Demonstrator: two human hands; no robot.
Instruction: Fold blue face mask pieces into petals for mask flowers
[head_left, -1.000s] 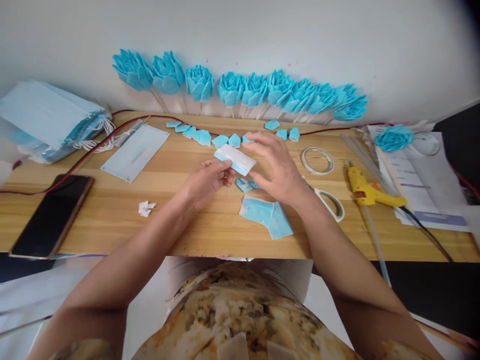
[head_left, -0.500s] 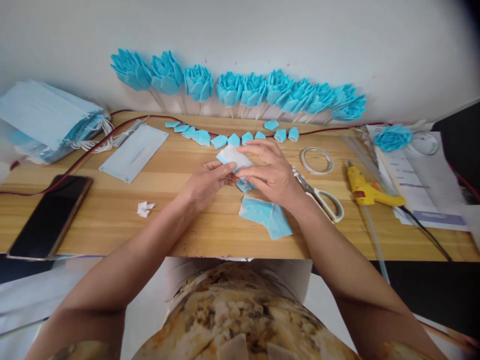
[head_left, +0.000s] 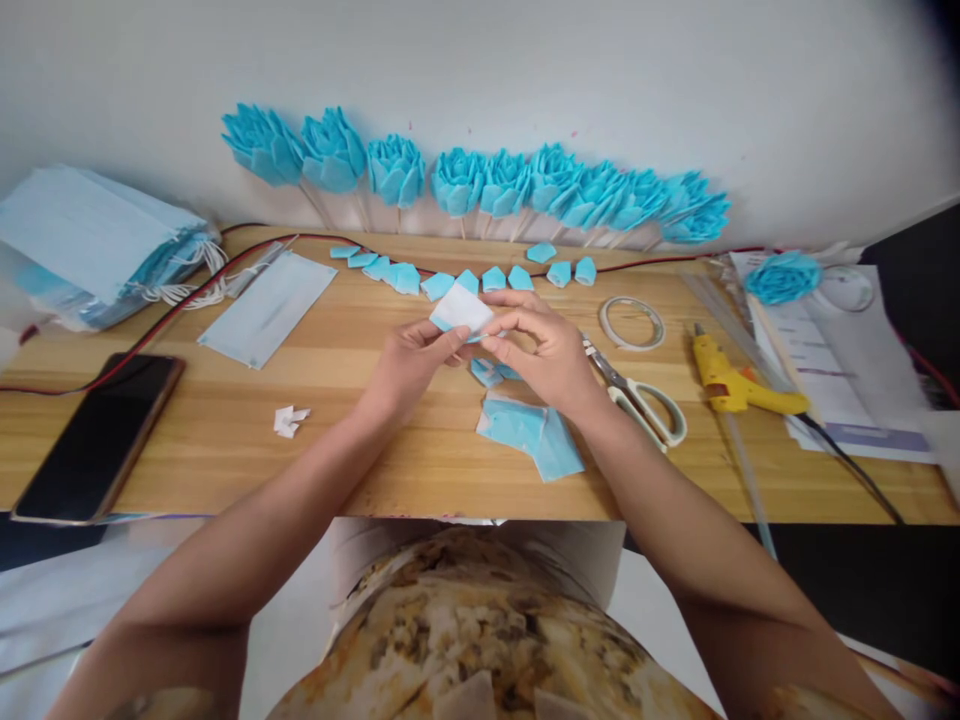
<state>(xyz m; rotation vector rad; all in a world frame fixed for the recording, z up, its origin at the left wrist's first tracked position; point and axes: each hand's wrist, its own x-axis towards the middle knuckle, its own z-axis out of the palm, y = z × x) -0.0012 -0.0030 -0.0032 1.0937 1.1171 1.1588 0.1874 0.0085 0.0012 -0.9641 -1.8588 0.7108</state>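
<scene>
Between my hands, over the middle of the table, is a small white-and-blue piece of mask fabric (head_left: 465, 308). My left hand (head_left: 405, 365) pinches its lower left edge with thumb and fingers. At the lower right edge, my right hand (head_left: 551, 355) pinches the same piece. Right behind it runs a row of folded blue petals (head_left: 493, 279). Small blue scraps (head_left: 487, 373) lie partly hidden below my right hand. Nearer to me rest flat blue fabric pieces (head_left: 525, 430). Scissors with white handles (head_left: 649, 405) lie beside my right wrist.
Blue fabric flowers on sticks (head_left: 396, 170) lean along the wall. On the left are a stack of masks (head_left: 97, 235), a single mask (head_left: 268, 308), a phone (head_left: 97, 435) and white scraps (head_left: 291, 420). A tape roll (head_left: 632, 323) and yellow glue gun (head_left: 739, 375) lie right. A red-black cable (head_left: 161, 325) crosses the table.
The fabric piece has turned, so a white corner now points upward. My right fingers have moved down from its top to its lower right edge. The left hand keeps its pinch.
</scene>
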